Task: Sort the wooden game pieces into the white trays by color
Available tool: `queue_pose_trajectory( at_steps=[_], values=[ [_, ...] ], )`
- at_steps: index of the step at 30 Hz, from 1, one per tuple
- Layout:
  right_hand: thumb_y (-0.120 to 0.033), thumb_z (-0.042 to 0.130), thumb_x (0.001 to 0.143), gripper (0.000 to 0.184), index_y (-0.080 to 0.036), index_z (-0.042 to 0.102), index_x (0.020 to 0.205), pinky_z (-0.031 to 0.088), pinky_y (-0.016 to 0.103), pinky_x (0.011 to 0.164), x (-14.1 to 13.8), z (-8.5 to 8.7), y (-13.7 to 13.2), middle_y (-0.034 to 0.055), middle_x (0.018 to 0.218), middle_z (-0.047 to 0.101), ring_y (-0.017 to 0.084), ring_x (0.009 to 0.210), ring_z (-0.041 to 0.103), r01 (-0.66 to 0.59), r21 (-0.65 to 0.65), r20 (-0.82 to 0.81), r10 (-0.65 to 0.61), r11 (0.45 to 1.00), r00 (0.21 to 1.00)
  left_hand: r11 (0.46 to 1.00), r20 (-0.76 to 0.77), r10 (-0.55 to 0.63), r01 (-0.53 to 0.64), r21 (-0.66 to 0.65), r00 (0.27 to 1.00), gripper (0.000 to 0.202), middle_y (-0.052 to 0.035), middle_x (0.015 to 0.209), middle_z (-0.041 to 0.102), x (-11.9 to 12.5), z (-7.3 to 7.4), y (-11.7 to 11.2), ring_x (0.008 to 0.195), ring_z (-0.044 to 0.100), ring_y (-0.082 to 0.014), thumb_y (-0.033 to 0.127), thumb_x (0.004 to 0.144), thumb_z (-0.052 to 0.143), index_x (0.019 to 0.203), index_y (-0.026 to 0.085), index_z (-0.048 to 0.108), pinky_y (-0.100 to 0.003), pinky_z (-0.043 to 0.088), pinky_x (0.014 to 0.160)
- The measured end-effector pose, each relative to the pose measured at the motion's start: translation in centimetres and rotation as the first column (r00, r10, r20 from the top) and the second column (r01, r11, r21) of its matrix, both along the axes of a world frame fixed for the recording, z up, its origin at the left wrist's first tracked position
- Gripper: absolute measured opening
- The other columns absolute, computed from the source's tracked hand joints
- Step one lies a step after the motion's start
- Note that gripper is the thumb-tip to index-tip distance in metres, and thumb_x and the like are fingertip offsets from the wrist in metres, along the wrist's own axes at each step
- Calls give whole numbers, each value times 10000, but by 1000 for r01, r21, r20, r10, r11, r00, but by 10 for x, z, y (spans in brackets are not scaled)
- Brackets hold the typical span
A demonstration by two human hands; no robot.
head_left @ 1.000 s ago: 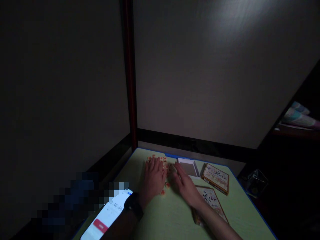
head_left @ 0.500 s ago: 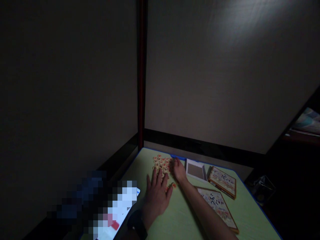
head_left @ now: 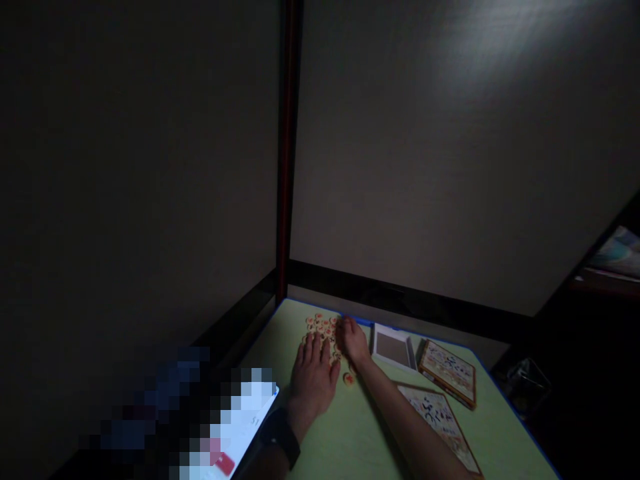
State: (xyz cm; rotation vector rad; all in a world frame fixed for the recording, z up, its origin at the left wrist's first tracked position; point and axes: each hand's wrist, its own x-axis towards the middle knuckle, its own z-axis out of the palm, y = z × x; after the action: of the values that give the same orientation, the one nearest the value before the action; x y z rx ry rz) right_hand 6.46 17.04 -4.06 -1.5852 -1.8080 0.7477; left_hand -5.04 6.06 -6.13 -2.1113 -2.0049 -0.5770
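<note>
Several round wooden xiangqi pieces [head_left: 325,323] with red and dark characters lie loosely clustered near the table's far edge. My left hand [head_left: 313,377] rests over the near part of them, palm down, its fingers stretched forward, hiding some pieces. Against the cluster's right side is my right hand [head_left: 354,340]. Its fingers are curled inward, and what lies inside them is hidden. One red-marked piece [head_left: 349,379] sits apart, nearer to me, between my left thumb and my right forearm.
A shallow white box part [head_left: 395,348] lies right of my right hand. Two printed flat boxes [head_left: 450,371] [head_left: 443,423] lie farther right, one partly behind my forearm. A lit phone screen [head_left: 245,427] is at left. Walls border the green table [head_left: 340,443].
Both hands have drawn closer to the pieces and to each other, and the cluster looks tighter. My left fingers are less spread. The view has shifted slightly.
</note>
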Motion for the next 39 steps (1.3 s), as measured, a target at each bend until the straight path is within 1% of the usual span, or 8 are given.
queue_pose_trajectory(
  at_steps=[4, 10, 15, 19, 28, 31, 35, 39],
  values=[
    [-352, 223, 1012, 531, -118, 632, 1255, 432, 334, 972, -2, 12, 6, 174, 1189, 700, 261, 1142, 638, -18, -3, 81, 18, 1000, 997, 999, -11, 20, -20, 30, 1000, 563, -153, 1508, 466, 0, -3, 4, 1420, 386, -328, 436, 980, 381, 1425, 118, 515, -493, 319, 1168],
    [-286, 341, 973, 440, -151, 637, 1269, 314, 295, 1098, -14, 29, 20, 115, 1403, 587, 213, 1357, 463, -193, 24, 153, 187, 981, 970, 992, -58, 5, 2, 123, 998, 553, -160, 1536, 424, 11, -9, -3, 1454, 322, -317, 411, 963, 423, 1427, 122, 505, -532, 234, 1199],
    [-243, 345, 955, 381, -176, 712, 1028, 407, 266, 928, -20, 32, 21, 81, 1126, 723, 212, 1065, 626, -295, -26, 197, 294, 955, 935, 996, -39, -15, 18, 85, 999, 522, -144, 1515, 459, 13, -7, -7, 1453, 335, -300, 360, 971, 386, 1419, 127, 519, -543, 211, 1207],
    [-218, 323, 944, 388, -158, 702, 888, 401, 254, 774, -22, 36, 23, 65, 888, 723, 192, 836, 612, -314, -49, 225, 317, 948, 921, 998, -29, -24, 25, 53, 999, 524, -146, 1495, 485, 12, -2, -7, 1454, 334, -299, 365, 983, 366, 1410, 112, 533, -525, 207, 1214],
    [-214, 370, 938, 364, -139, 709, 828, 357, 263, 693, -30, 47, 39, 68, 827, 707, 179, 779, 586, -312, -98, 263, 326, 945, 908, 999, -22, -37, 37, 26, 999, 532, -144, 1507, 462, 12, 5, -9, 1461, 326, -294, 375, 1003, 331, 1413, 97, 525, -533, 203, 1217],
    [-280, 436, 957, 335, -143, 695, 796, 390, 283, 715, -35, 49, 42, 47, 787, 695, 182, 777, 604, -322, -133, 269, 346, 937, 899, 999, -23, -29, 30, 23, 999, 541, -143, 1515, 452, 12, 5, -9, 1464, 318, -296, 392, 1001, 333, 1420, 102, 517, -547, 189, 1218],
    [-465, 515, 964, 377, -151, 659, 813, 461, 335, 771, -40, 51, 44, 18, 802, 674, 174, 774, 621, -326, -159, 266, 358, 932, 895, 999, -30, -29, 30, 23, 999, 531, -153, 1508, 459, 12, 4, -9, 1461, 321, -302, 371, 993, 347, 1420, 107, 521, -545, 202, 1210],
    [-512, 529, 951, 392, -154, 649, 843, 471, 336, 771, -43, 51, 46, 19, 832, 673, 167, 772, 619, -323, -161, 247, 355, 933, 902, 999, -36, -35, 36, 20, 999, 520, -145, 1508, 464, 12, 4, -10, 1461, 318, -310, 363, 991, 345, 1413, 126, 536, -550, 201, 1206]
  ],
)
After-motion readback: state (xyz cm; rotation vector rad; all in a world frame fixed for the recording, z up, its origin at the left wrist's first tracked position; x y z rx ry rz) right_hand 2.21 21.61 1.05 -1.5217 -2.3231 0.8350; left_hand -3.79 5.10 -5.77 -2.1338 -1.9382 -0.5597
